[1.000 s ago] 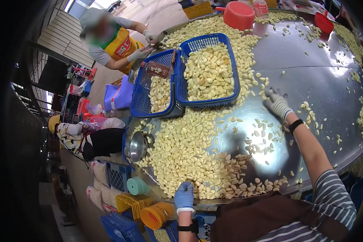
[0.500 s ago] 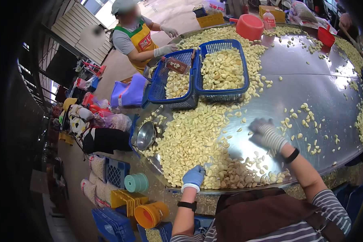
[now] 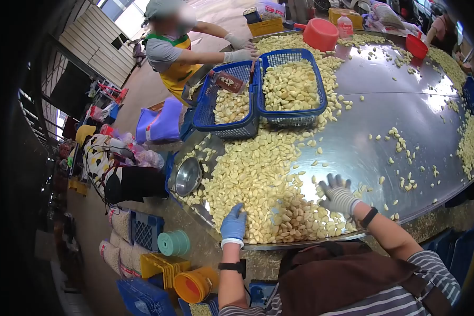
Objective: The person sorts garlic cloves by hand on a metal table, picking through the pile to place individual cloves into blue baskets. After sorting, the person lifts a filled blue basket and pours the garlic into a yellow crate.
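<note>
Our left hand point(image 3: 233, 224), blue-gloved, lies flat on the near edge of the garlic cloves point(image 3: 258, 179), fingers together, gripping nothing. Our right hand point(image 3: 338, 197) spreads its fingers wide, holding none, so both palms bracket the heap on the steel tabletop point(image 3: 405, 105).

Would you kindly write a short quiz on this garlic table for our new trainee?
1. True or false: the left hand wears a blue glove.
2. How many blue baskets stand on the steel table?
3. The right hand is spread over: A) a blue basket, B) loose garlic cloves, C) the left hand.
Key: 1 true; 2 two; 3 B.
</note>
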`<move>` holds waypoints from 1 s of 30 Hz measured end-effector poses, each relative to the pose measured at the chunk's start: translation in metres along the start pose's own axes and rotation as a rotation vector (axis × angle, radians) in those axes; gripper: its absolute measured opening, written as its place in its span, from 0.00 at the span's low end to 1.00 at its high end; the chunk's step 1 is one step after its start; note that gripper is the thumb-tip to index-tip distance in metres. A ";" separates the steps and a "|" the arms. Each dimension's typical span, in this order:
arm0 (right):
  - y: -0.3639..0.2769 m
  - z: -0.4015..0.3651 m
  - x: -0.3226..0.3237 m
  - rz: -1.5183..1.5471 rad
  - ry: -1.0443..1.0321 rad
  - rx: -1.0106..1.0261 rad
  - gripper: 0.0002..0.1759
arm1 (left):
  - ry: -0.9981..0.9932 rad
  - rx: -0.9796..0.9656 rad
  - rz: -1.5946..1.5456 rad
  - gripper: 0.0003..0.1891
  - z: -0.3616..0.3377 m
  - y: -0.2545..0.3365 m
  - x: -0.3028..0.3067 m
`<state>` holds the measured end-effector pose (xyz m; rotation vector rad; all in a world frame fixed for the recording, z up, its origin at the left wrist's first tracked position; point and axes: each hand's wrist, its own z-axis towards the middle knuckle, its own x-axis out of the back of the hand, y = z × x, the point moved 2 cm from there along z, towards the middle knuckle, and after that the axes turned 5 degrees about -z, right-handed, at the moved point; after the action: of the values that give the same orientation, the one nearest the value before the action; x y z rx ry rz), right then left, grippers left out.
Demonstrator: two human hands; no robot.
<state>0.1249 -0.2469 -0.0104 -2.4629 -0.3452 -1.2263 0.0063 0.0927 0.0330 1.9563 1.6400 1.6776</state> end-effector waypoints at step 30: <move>-0.048 -0.061 0.013 0.035 -0.070 -0.021 0.17 | -0.367 -0.756 0.772 0.14 0.078 0.115 -0.165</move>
<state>0.0710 -0.2288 0.0447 -2.5231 -0.3083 -1.1370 0.1671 -0.0352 -0.0313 2.3286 0.0394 1.5972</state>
